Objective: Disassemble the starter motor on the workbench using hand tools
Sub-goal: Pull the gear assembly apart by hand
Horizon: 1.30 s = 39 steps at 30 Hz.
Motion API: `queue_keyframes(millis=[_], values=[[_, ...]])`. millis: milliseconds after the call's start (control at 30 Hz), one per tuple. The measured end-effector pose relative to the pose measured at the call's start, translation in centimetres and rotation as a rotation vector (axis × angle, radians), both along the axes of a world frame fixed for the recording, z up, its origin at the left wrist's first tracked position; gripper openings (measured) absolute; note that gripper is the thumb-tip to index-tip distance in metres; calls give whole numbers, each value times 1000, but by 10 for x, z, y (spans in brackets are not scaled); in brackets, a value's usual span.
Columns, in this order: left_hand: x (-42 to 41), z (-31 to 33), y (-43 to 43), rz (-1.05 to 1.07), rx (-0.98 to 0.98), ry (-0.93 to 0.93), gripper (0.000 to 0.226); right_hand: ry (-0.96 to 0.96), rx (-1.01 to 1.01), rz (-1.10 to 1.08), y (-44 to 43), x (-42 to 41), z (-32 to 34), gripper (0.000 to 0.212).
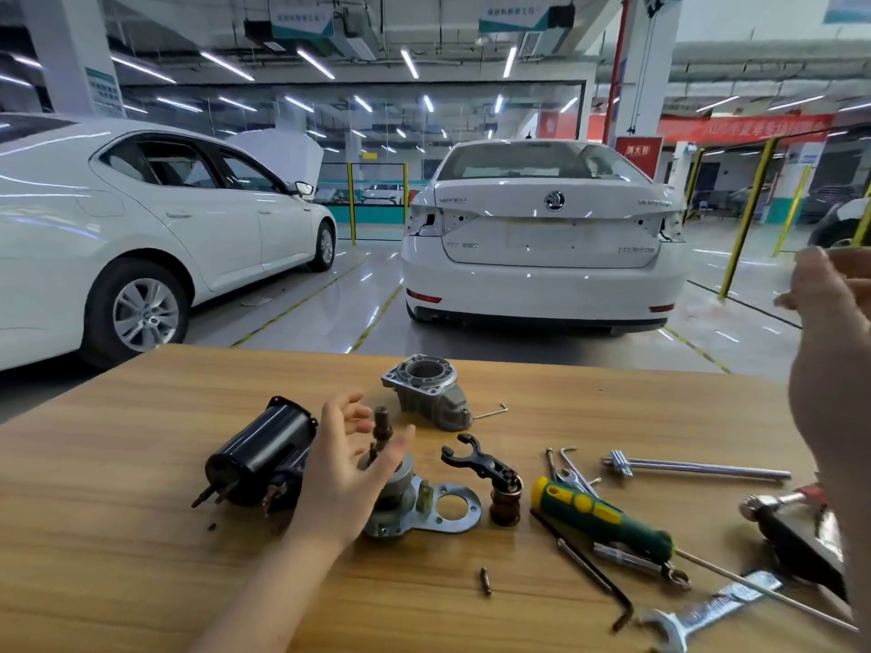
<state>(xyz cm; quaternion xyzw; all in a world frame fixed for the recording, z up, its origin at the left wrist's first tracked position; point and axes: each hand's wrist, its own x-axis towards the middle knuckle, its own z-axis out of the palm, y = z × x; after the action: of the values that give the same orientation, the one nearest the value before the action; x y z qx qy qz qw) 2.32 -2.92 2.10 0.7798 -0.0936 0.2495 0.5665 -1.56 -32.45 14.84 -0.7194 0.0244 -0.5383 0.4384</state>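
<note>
The left hand (349, 468) holds its fingers (351, 410) straight and spread wide, gripping nothing, close around the upright shaft (381, 428); contact is unclear. The right hand (829, 299) is raised at the frame's edge, too blurred to tell its hold. The black starter motor body (264, 447) lies on the desk (118, 534) just left of the left hand, with the aluminium nose housing (426, 393) behind it and a screwdriver (601, 513) to the right.

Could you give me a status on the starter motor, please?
Left hand open at shaft. Right hand raised, grip unclear. Motor body, nose housing apart. Nothing blocking.
</note>
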Motion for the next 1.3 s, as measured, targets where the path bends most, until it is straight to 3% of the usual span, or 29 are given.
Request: queue_keyframes(millis=[100, 233, 367, 467, 700, 933, 1133, 1300], values=[[0, -5, -5, -9, 124, 88, 84, 27, 49, -62, -18, -11, 1, 31], [0, -12, -7, 18, 261, 118, 80, 47, 53, -69, -26, -25, -34, 20], [4, -17, -3, 19, 210, 173, 88, 407, 23, -22, -23, -3, -96, 9], [2, -16, -2, 22, 202, 173, 88, 618, -85, 11, -14, 10, -127, 14], [-6, -13, 8, -72, 339, 226, 106, 621, -327, -11, 7, 12, -139, 12], [-7, -12, 7, -56, 270, 111, 101, 472, -527, 61, 34, 6, -129, 20], [-4, -12, 9, -17, 283, 2, 81, 722, -862, 85, 80, 12, -146, 45], [-5, -6, 10, 49, 323, -65, 87, 729, -1042, -90, 98, 29, -138, 60]])
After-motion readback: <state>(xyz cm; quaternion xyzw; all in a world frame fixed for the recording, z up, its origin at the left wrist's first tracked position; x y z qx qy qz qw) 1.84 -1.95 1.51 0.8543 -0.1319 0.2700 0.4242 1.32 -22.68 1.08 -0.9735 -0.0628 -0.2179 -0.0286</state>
